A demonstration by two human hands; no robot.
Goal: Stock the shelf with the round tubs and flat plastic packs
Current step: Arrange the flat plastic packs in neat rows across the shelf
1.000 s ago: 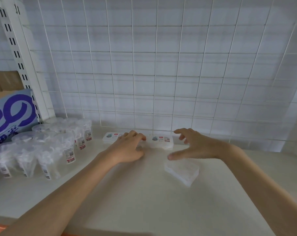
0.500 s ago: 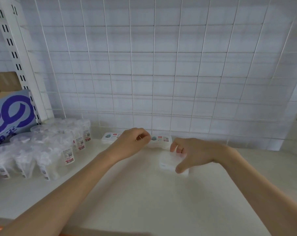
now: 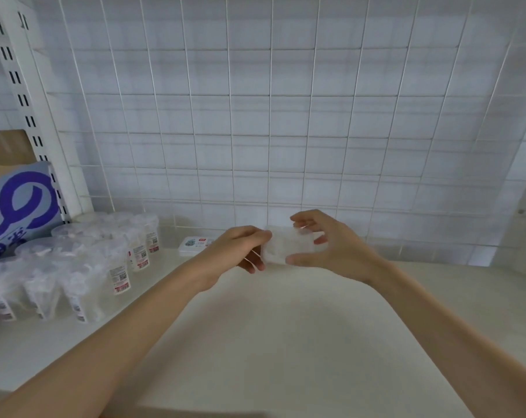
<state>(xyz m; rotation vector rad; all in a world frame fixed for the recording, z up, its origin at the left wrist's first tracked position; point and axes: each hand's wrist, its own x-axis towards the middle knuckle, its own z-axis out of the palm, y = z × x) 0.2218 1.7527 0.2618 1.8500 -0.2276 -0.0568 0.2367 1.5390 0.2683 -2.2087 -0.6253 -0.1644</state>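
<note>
A clear flat plastic pack [image 3: 285,247] is lifted off the white shelf [image 3: 270,342] near the back. My right hand [image 3: 334,242] grips its right end, thumb below and fingers over the top. My left hand [image 3: 240,250] pinches its left edge. Behind my left hand another flat pack [image 3: 195,245] with a printed label lies flat against the back grid. Several clear round tubs [image 3: 74,267] with barcode labels stand clustered on the shelf's left side.
A white wire grid [image 3: 270,131] closes the back of the shelf. A slotted white upright [image 3: 23,101] rises at the left, with a blue-and-white carton [image 3: 17,206] beyond it. Bare shelf surface spreads across the middle and right.
My right hand closed round the loose clear pack and raised it off the shelf toward the back. My left hand left the labelled pack and took hold of the raised pack's left edge.
</note>
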